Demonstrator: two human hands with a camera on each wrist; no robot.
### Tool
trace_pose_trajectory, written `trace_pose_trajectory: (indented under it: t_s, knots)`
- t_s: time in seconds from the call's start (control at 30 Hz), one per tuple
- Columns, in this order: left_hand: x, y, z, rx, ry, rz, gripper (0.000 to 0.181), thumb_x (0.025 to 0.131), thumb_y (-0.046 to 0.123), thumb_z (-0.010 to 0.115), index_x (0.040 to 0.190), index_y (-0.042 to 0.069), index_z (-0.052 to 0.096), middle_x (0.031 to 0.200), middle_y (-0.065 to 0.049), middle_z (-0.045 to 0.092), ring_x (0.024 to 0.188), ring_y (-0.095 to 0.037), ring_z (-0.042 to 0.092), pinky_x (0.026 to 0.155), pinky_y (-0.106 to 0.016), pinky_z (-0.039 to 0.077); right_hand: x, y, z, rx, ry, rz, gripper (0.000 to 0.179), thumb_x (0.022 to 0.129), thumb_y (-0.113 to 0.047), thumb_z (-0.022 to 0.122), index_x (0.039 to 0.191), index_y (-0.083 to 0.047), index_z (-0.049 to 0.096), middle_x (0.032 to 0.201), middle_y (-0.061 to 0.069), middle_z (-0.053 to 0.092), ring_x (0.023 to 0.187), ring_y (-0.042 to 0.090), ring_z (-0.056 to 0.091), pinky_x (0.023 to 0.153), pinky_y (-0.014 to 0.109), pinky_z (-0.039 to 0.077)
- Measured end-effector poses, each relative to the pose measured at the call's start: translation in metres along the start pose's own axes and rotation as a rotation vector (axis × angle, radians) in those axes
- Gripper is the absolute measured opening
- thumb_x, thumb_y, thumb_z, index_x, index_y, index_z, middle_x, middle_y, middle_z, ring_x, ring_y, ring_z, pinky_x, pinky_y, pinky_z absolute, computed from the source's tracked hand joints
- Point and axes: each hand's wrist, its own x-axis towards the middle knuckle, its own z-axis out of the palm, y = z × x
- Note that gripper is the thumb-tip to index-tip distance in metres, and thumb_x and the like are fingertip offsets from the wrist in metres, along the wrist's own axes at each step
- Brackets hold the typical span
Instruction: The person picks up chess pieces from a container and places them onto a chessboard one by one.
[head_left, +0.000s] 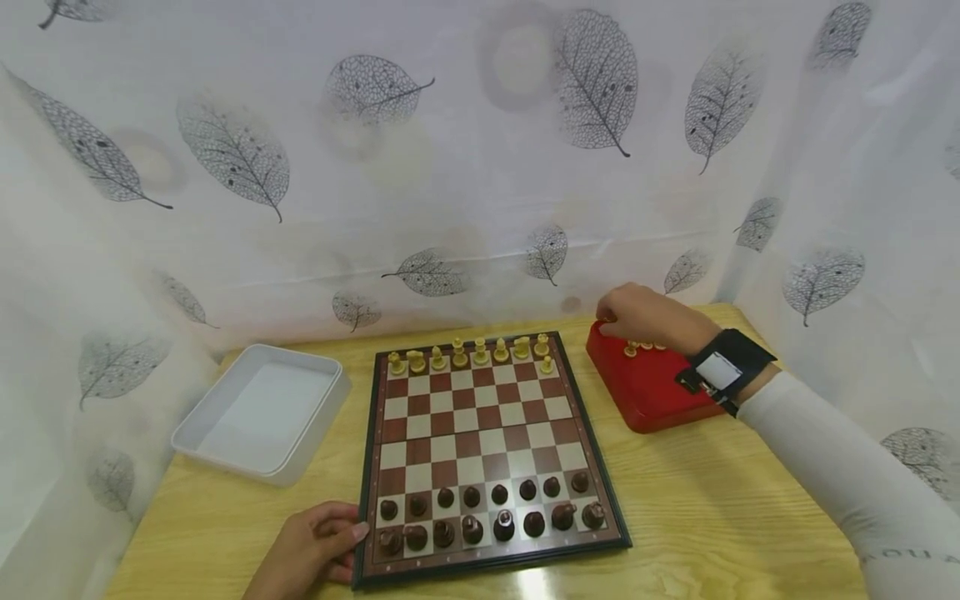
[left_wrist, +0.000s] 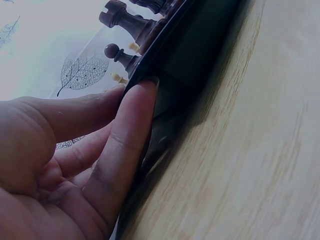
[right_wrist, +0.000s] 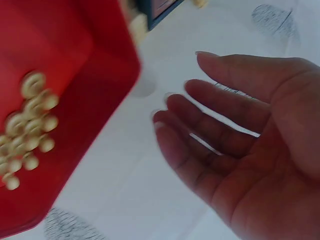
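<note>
My left hand (head_left: 318, 546) pinches the near left edge of a chessboard (head_left: 480, 421) between thumb and fingers. In the left wrist view, a fingertip reaches under the board's black rim, near a dark rook (left_wrist: 120, 15) and a dark pawn (left_wrist: 120, 56). Over the far left corner of a red tray (head_left: 637, 404) is my right hand (head_left: 648, 317). The right wrist view shows that hand with loosely bent, spread fingers and nothing in them, beside the tray. Several cream pawns (right_wrist: 32, 130) lie bunched together inside the tray.
Cream pieces (head_left: 459, 353) line the board's far row, with one cream pawn (head_left: 547, 365) before them at the right. Dark pieces (head_left: 504, 525) fill the two near rows. A white tray (head_left: 318, 421) stands at left. A leaf-patterned curtain (head_left: 480, 183) hangs behind the table (head_left: 697, 517).
</note>
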Motion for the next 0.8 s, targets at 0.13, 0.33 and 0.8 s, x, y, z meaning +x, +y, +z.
trace_pose_trajectory:
  t_s: [0.13,0.33,0.8]
  knots:
    - [0.000,-0.001,-0.001,-0.007,-0.008,0.009,0.056,0.098,0.024,0.074,0.135,-0.013,0.053,0.094,-0.002,0.073,0.080,-0.020,0.070,0.070,-0.037,0.067,-0.003,0.016,0.004,0.036,-0.006,0.023,0.018,0.094,-0.012,0.074,0.106,0.000,0.078,0.089,0.007,0.075,0.074,0.017,0.061,0.071,0.033,0.061]
    - [0.000,-0.003,-0.001,-0.011,-0.013,0.013,0.056,0.098,0.022,0.073,0.135,-0.014,0.053,0.093,-0.001,0.073,0.079,-0.019,0.070,0.069,-0.037,0.067,-0.004,0.032,0.013,0.054,-0.071,0.050,0.021,0.094,-0.009,0.074,0.111,0.004,0.076,0.092,0.011,0.075,0.070,0.015,0.062,0.066,0.030,0.059]
    - [0.001,-0.003,0.000,-0.010,-0.003,0.004,0.057,0.098,0.023,0.073,0.135,-0.015,0.052,0.093,-0.001,0.072,0.079,-0.019,0.069,0.069,-0.037,0.067,0.001,0.049,0.033,0.004,-0.170,0.074,0.026,0.090,-0.007,0.078,0.112,0.007,0.074,0.096,0.013,0.075,0.077,0.018,0.065,0.072,0.034,0.063]
